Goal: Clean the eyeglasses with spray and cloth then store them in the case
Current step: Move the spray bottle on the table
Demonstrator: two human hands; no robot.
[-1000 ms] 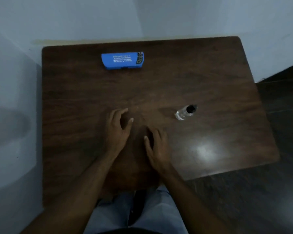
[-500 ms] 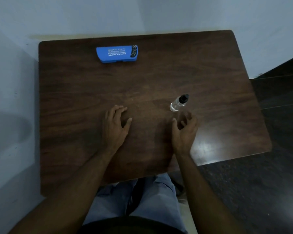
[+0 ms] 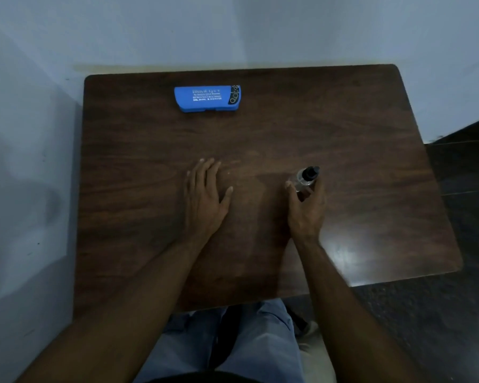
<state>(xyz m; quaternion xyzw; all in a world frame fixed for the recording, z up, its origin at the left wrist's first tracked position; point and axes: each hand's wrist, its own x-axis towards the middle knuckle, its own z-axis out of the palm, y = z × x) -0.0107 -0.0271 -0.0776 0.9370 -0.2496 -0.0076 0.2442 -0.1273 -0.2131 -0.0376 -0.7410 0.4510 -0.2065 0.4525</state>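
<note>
A small clear spray bottle (image 3: 305, 178) with a black cap stands at the middle right of the dark wooden table (image 3: 343, 134). My right hand (image 3: 306, 208) grips its lower part, thumb on the left side and fingers round the right. Flat on the wood to the left lies my left hand (image 3: 206, 194), fingers straight, holding nothing. A blue eyeglasses case (image 3: 208, 98) with white lettering lies closed near the far edge. I see no eyeglasses and no cloth.
Pale walls run close along the table's far and left sides. Dark floor (image 3: 454, 313) lies to the right and below the near edge. My knees in blue trousers (image 3: 233, 335) show under the near edge.
My right hand moved from the table's middle out to the right and closed round the spray bottle. My left hand flattened and stayed in place.
</note>
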